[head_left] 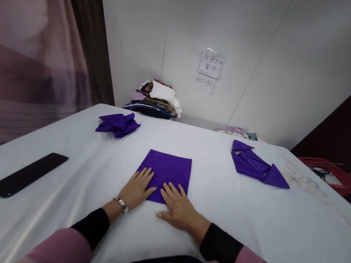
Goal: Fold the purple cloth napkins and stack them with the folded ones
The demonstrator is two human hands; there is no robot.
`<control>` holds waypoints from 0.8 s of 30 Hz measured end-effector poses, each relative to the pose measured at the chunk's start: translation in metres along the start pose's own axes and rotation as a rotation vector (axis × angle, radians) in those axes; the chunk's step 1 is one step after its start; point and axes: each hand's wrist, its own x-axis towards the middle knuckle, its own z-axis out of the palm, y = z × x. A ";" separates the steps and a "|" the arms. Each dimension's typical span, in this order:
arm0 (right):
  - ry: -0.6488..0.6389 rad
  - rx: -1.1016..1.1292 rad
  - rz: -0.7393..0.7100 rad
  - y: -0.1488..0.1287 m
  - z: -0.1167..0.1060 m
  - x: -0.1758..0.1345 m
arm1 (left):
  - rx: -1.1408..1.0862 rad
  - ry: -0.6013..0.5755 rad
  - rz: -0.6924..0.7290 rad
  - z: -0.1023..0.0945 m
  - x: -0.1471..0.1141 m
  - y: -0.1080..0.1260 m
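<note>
A purple cloth napkin (pixel 167 169), folded into a flat square, lies at the middle of the white-covered table (pixel 103 174). My left hand (pixel 136 188) rests flat on its left near corner, fingers stretched out; a metal bracelet or watch circles that wrist. On the right near corner lies my right hand (pixel 177 204), its fingers spread and the thumb out on the white cloth. Neither hand grips anything. Another purple napkin (pixel 118 124) sits crumpled or folded up at the far left. A third purple napkin (pixel 254 164), folded with pointed ends, lies at the far right.
A long black tray or board (pixel 26 175) lies on the left. Behind the table's far edge stands a pile of folded cloths (pixel 157 99) against the wall, with more fabric (pixel 234 131) further right. Beyond the right edge is a red basket (pixel 333 174). Paper signs (pixel 212 64) hang on the wall.
</note>
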 end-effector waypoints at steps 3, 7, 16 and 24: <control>-0.006 0.000 0.011 -0.002 -0.001 0.000 | -0.001 0.006 0.007 0.001 0.000 0.000; -0.049 0.099 -0.002 -0.001 -0.013 -0.004 | -0.010 -0.047 -0.011 -0.003 0.000 -0.001; 0.139 -0.019 0.178 0.054 -0.038 0.022 | -0.095 -0.087 0.079 -0.028 0.022 0.038; 0.083 -0.041 0.199 0.102 -0.035 0.049 | -0.121 -0.135 0.245 -0.004 0.013 0.063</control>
